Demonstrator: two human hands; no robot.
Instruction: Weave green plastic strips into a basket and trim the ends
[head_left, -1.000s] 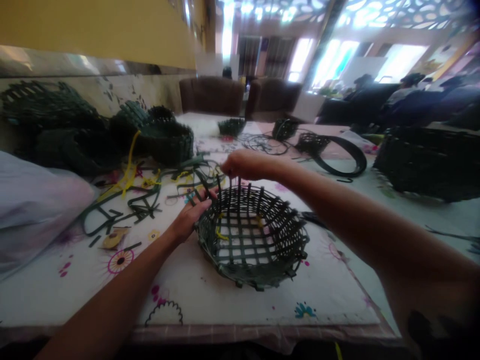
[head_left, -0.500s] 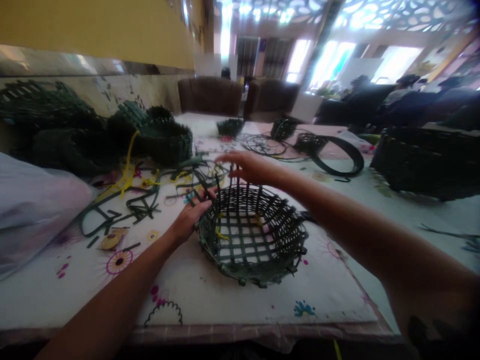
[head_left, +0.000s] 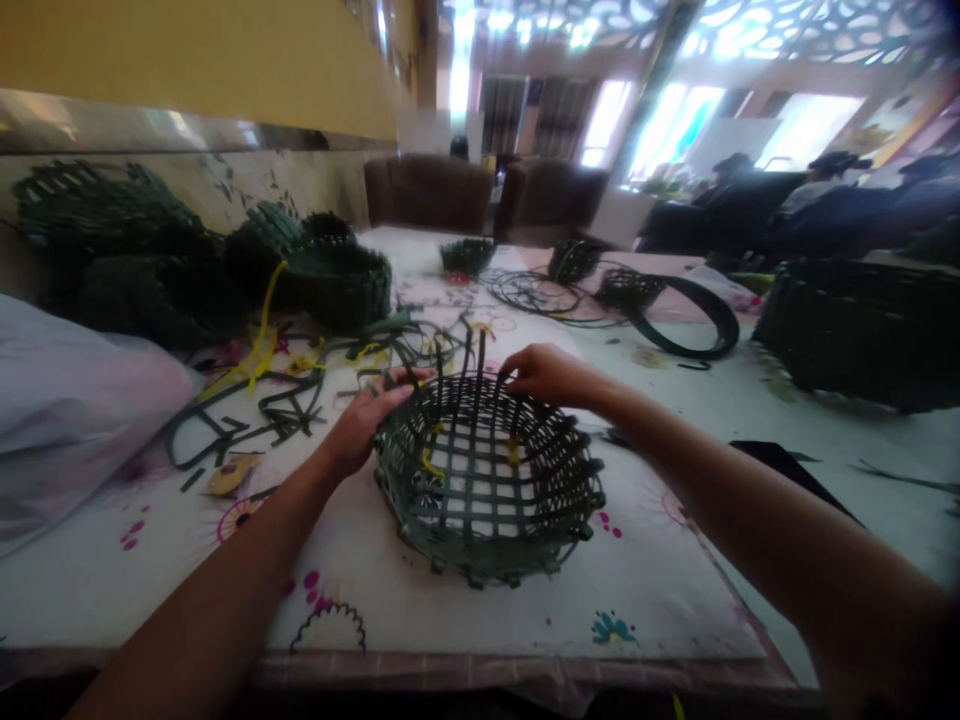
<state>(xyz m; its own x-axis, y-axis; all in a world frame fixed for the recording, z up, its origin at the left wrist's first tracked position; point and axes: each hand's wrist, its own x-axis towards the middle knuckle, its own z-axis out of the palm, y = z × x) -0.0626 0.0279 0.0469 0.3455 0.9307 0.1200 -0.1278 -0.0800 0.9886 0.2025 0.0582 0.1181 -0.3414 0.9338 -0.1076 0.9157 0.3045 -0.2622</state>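
Left hand [head_left: 365, 422] and right hand [head_left: 551, 376] curl at the far rim [head_left: 480, 388]; can't tell if either grips. Woven green strip basket [head_left: 487, 540] sits lower centre of frame: probably light, springy. Best held by the rim.

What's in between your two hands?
In the head view, upright green strips of the woven basket stand between the left hand and the right hand.
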